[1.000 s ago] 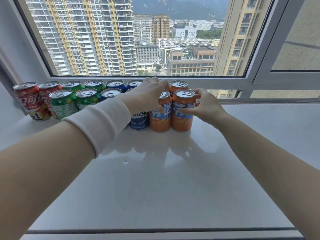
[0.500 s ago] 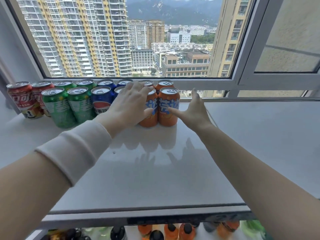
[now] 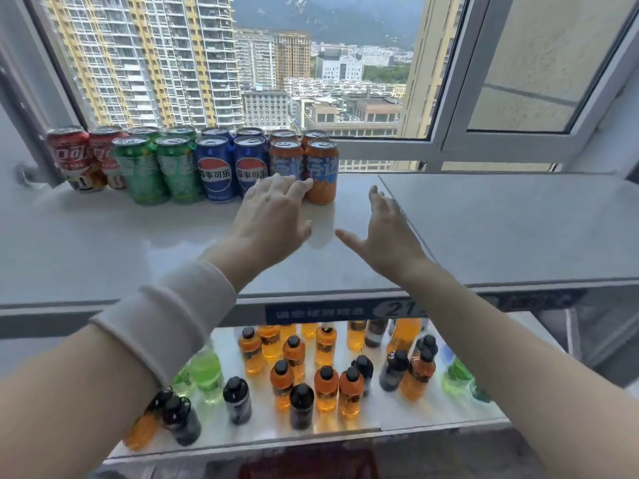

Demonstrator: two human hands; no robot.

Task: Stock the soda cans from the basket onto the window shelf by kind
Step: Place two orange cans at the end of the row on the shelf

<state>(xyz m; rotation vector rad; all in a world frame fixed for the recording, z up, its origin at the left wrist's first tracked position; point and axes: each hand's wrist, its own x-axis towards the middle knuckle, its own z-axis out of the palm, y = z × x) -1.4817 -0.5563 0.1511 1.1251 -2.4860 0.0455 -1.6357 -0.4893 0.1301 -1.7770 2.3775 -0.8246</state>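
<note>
shelf point(image 3: 103, 243) under the window point(image 3: 446, 98) carries the cans along its back edge, all upright and grouped by colour. from the left come two red cans point(image 3: 71, 157), then green cans point(image 3: 145, 171), blue cans point(image 3: 216, 167) and orange cans point(image 3: 323, 174). each of these last three kinds stands two in front and two behind. the groups stand touching or just beside one another, and the orange cans end the row on the right.

left hand point(image 3: 273, 216) is palm down over the shelf, fingers straight and close together, holding nothing. its fingertips point(image 3: 294, 188) overlap the foot of the front orange cans; whether they touch the metal i cannot tell. a white sleeve point(image 3: 166, 326) covers that wrist.

right hand point(image 3: 387, 236) hangs above the shelf, right of the orange cans and apart from them. its fingers are straight, the thumb spread toward the left hand, and nothing is in it. its forearm is bare.

a blue label strip point(image 3: 311, 311) runs along the shelf's front edge, its print blurred. below it a lower shelf point(image 3: 432, 420) holds bottles point(image 3: 325, 385) with black caps, mostly orange, some green, some dark, standing loosely apart. beyond the glass rise tall buildings point(image 3: 155, 63).
</note>
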